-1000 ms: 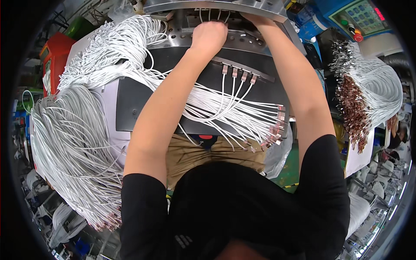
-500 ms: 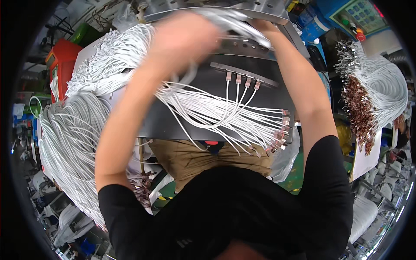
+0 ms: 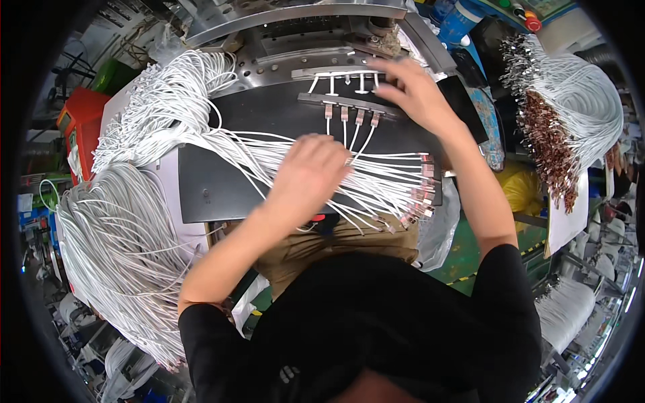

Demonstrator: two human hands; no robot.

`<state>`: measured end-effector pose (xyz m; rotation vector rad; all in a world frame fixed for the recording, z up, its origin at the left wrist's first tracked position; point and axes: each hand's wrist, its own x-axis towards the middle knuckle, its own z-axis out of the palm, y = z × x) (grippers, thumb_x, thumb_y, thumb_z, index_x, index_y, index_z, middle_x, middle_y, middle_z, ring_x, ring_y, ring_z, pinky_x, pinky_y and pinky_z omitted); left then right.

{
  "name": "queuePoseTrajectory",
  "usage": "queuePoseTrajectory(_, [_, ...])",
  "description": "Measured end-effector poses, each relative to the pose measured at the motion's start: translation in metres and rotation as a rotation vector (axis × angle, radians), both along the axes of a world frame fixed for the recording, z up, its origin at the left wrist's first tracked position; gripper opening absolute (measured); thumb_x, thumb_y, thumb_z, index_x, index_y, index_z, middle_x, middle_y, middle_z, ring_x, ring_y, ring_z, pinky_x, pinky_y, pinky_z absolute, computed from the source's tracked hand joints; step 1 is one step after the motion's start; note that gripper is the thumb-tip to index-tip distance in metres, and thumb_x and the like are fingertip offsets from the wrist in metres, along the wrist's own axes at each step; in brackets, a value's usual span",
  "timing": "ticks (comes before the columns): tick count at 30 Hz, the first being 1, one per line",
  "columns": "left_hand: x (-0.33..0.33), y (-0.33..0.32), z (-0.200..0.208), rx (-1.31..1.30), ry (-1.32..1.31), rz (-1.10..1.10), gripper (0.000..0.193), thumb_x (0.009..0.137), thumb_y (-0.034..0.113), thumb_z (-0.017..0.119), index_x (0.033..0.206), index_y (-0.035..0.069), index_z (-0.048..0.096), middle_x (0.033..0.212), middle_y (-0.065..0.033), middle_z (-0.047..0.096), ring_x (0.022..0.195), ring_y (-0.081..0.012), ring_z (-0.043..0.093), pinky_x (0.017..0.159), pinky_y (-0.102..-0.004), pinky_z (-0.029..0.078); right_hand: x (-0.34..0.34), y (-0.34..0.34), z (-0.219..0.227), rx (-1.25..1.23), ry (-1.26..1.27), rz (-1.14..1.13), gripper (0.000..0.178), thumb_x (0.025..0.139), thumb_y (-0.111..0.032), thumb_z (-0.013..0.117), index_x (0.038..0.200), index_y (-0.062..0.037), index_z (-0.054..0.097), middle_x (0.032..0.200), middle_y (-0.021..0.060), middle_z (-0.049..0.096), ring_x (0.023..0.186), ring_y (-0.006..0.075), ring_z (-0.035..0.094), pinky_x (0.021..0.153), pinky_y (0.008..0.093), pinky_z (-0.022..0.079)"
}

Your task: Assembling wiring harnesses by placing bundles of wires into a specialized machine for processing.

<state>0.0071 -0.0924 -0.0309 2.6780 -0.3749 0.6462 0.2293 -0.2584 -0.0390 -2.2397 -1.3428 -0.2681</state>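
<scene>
My left hand (image 3: pixel 312 173) is over the middle of a spread bundle of white cables (image 3: pixel 393 180), fingers curled down onto the cables; its fingertips are partly hidden. The bundle's metal-tipped plugs fan out to the right. Just beyond, a slim metal bar (image 3: pixel 316 99) holds several cable plugs in a row, their cords running toward my left hand. Behind it lies a second metal strip (image 3: pixel 316 72) with white T-shaped pieces hanging from it. My right hand (image 3: pixel 418 95) is at that strip's right end, thumb and fingers apart, with nothing visible gripped.
A dark mat (image 3: pixel 201 191) lies under the cables. Perforated metal machine plates (image 3: pixel 269 67) stand at the far side. Piles of white cable (image 3: pixel 127 242) crowd the left, near a red box (image 3: pixel 87 121). More coiled cables (image 3: pixel 591 114) sit at the right.
My left hand has come down from the far side to the cable bundle. The blurred silvery object between my hands is gone from there; a strip with white pieces now lies behind the plug bar.
</scene>
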Motion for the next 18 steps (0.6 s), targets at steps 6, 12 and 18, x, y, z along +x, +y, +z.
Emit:
queuePoseTrajectory(6, [0.012, -0.014, -0.013, -0.078, 0.029, 0.135, 0.015, 0.088, 0.017, 0.072, 0.089, 0.004, 0.065, 0.089, -0.0102, 0.065, 0.086, -0.0291, 0.063, 0.074, -0.0393, 0.052, -0.015, -0.005, -0.008, -0.12, 0.243, 0.178, 0.025, 0.093, -0.02, 0.067, 0.111, -0.0024, 0.069, 0.1, 0.0135, 0.061, 0.099, 0.0329, 0.058, 0.09, 0.0382, 0.046])
queuePoseTrajectory(12, [0.031, 0.012, -0.017, 0.061, 0.173, 0.246, 0.02, 0.089, 0.021, 0.069, 0.081, 0.004, 0.065, 0.083, -0.0119, 0.066, 0.078, -0.0277, 0.067, 0.066, -0.0368, 0.054, 0.05, 0.071, -0.023, 0.268, 0.078, 0.114, 0.029, 0.097, -0.023, 0.059, 0.109, 0.001, 0.068, 0.095, 0.0171, 0.066, 0.098, 0.0345, 0.061, 0.088, 0.0388, 0.049])
queuePoseTrajectory(18, [0.099, 0.058, 0.003, 0.128, -0.004, 0.41, 0.029, 0.092, 0.024, 0.063, 0.071, 0.005, 0.068, 0.069, -0.0127, 0.067, 0.067, -0.0317, 0.068, 0.065, -0.0401, 0.056, 0.158, 0.173, -0.049, 0.129, 0.153, -0.173, 0.023, 0.097, -0.024, 0.06, 0.101, -0.0027, 0.066, 0.101, 0.0164, 0.067, 0.096, 0.0284, 0.063, 0.084, 0.0408, 0.05])
